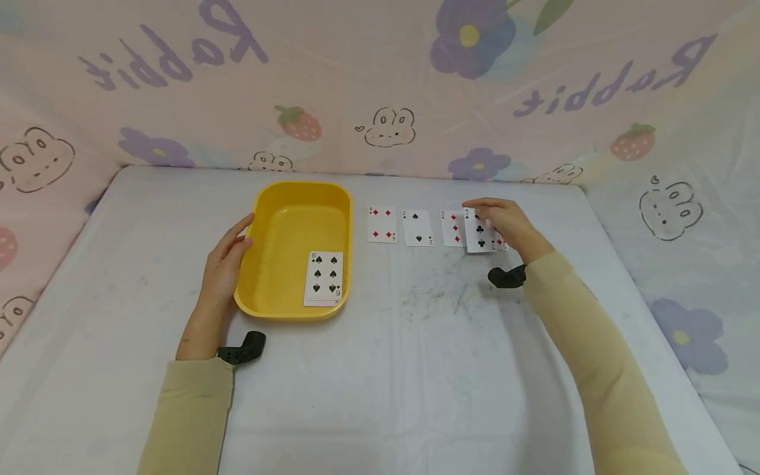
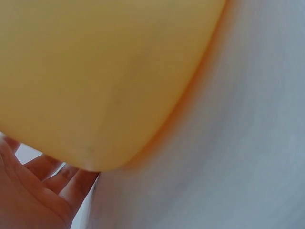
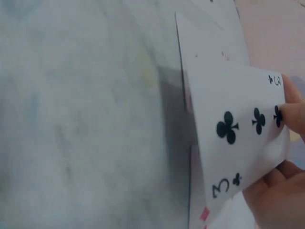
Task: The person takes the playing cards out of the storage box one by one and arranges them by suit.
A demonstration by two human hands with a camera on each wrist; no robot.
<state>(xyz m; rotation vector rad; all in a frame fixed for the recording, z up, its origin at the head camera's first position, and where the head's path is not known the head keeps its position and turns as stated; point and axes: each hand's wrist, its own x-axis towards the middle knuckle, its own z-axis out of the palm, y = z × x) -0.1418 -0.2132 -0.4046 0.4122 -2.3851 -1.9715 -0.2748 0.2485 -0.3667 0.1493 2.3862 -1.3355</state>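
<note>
In the head view my right hand [image 1: 505,224] pinches a three of clubs [image 1: 477,234] at its far edge, thumb on its face. The card is raised and tilted over a row of cards. Beneath it, a red diamond card [image 1: 501,243] is mostly hidden; partly covered beside it lies a three of diamonds [image 1: 451,227]. My left hand [image 1: 222,267] rests against the outer left side of a yellow tray [image 1: 248,290], its fingers fairly straight along the wall. Inside the tray's near right corner, a six of spades [image 1: 323,276] overlaps at least one other card.
Between the tray and the held card lie a four of diamonds [image 1: 382,224] and a two of spades [image 1: 418,227], face up. A white cloth covers the table [image 1: 380,389]. Printed fabric [image 1: 332,79] hangs behind and at both sides.
</note>
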